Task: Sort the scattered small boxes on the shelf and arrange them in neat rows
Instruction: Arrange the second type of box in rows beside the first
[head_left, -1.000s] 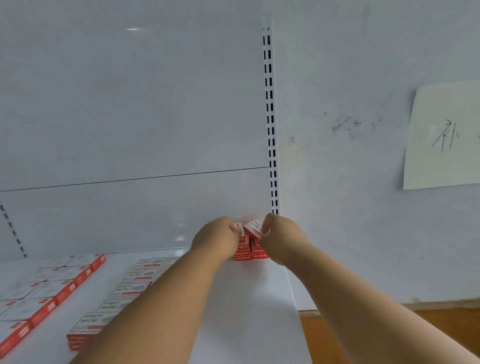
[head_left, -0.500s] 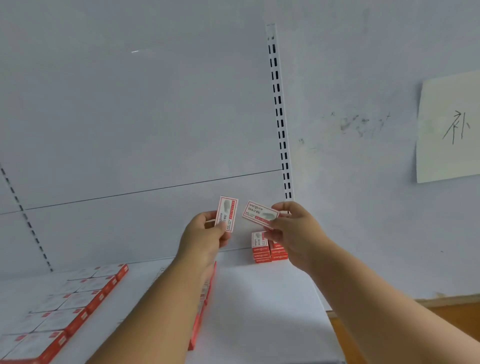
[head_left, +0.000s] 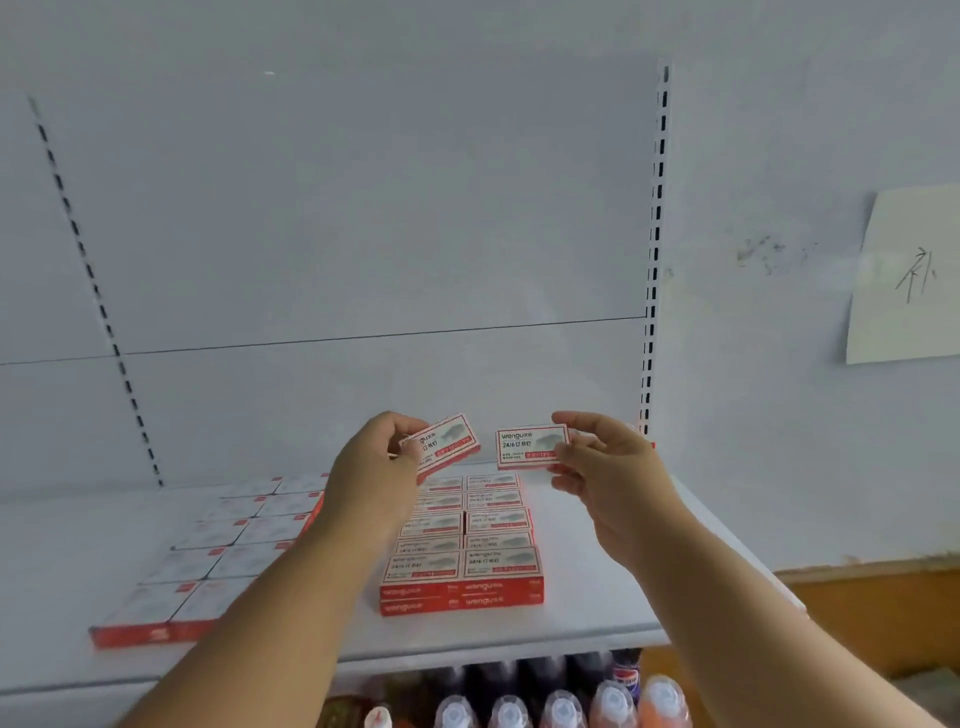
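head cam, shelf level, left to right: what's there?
Left block of boxes → left hand → tilted box in its grip → level box held by the right hand → slotted upright → paper note on the wall.

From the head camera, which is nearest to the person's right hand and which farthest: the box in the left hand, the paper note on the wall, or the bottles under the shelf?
From the right hand:
1. Box in the left hand, just to its left.
2. Bottles, below the shelf.
3. Paper note, on the wall, far right and higher.
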